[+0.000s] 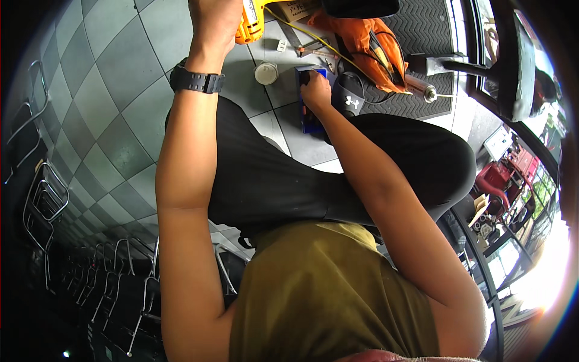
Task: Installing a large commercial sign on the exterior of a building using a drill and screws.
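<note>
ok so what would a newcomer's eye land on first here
Probably the yellow tool at the top edge, right beside the left hand and partly out of view. Next, the crumpled orange bag, upper right of centre by the dark mat. Then the blue box on the floor left of the bag, with the right hand at it.

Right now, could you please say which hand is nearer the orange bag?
Right: the right hand is at the blue box, left of the orange bag; the left hand is farther left.
</note>
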The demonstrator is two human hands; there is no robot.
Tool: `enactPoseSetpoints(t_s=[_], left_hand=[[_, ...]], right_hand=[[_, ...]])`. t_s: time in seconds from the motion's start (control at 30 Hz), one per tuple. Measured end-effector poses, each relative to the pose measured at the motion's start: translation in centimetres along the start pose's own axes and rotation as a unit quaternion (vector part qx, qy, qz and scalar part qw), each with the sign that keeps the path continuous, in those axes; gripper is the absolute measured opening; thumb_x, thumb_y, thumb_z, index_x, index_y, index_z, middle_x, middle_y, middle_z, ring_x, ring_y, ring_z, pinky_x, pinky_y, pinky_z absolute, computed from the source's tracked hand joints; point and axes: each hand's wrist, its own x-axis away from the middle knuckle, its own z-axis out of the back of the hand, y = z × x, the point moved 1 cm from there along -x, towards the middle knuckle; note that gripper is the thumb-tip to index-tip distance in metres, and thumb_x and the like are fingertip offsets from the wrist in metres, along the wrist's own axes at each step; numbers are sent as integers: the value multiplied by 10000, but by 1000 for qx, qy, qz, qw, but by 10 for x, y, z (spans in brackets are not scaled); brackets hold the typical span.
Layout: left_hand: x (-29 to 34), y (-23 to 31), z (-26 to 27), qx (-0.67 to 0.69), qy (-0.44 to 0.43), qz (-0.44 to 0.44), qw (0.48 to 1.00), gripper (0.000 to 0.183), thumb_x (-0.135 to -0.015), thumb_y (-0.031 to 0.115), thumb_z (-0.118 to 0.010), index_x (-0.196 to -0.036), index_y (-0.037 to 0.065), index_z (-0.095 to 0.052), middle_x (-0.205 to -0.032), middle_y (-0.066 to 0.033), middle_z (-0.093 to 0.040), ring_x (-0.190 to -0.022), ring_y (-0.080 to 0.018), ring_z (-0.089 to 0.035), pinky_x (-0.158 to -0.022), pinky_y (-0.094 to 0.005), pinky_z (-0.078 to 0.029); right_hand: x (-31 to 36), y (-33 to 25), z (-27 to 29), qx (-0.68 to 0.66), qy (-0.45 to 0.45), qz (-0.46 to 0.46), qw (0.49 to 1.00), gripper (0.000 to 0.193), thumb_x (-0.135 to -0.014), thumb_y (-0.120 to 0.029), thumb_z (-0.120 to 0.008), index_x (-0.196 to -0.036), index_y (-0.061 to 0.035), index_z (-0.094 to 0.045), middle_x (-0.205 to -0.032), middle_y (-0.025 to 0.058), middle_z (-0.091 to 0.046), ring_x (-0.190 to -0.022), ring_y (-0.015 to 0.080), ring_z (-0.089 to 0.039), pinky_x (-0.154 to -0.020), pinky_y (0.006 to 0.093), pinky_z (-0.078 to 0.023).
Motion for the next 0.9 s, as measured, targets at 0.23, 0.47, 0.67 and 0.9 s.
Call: enactPoseSetpoints(t_s=[0.23,0.47,0.67,0.9], left_hand=[[-7,-10,0,31,-13,12,999,194,-936,168,-723,-978,-3,-643,-869,-71,-709,-706,-156,-680,-613,-282,-539],[-12,-10,12,35,-19,0,999,161,-939,160,-720,-957,21,-640,-832,-48,-685,-681,-147,-664,-601,-286,-533],[-12,-13,26,43,-36,9,998,165,-943,186,-719,-942,42,-638,-801,-19,-657,-644,-127,-633,-573,-281,-502],[-3,-1,27,32,-34,10,999,181,-943,199,-720,-944,43,-628,-823,-34,-669,-657,-139,-644,-583,-288,-510]], right_hand=[[-1,26,-8,-104,-42,-27,993,265,-780,-114,-692,-1038,-63,-725,-997,161,-745,-958,353,-713,-877,422,-563],[-5,49,-9,-210,-121,7,970,311,-782,-189,-772,-1065,-63,-736,-973,111,-759,-900,246,-734,-849,353,-567],[2,37,2,-192,-131,5,973,300,-776,-147,-805,-1027,-8,-717,-953,112,-747,-897,212,-719,-832,325,-558],[-18,5,39,-529,-209,0,822,192,-889,-55,-736,-1071,-24,-682,-931,34,-691,-844,143,-666,-824,269,-542]])
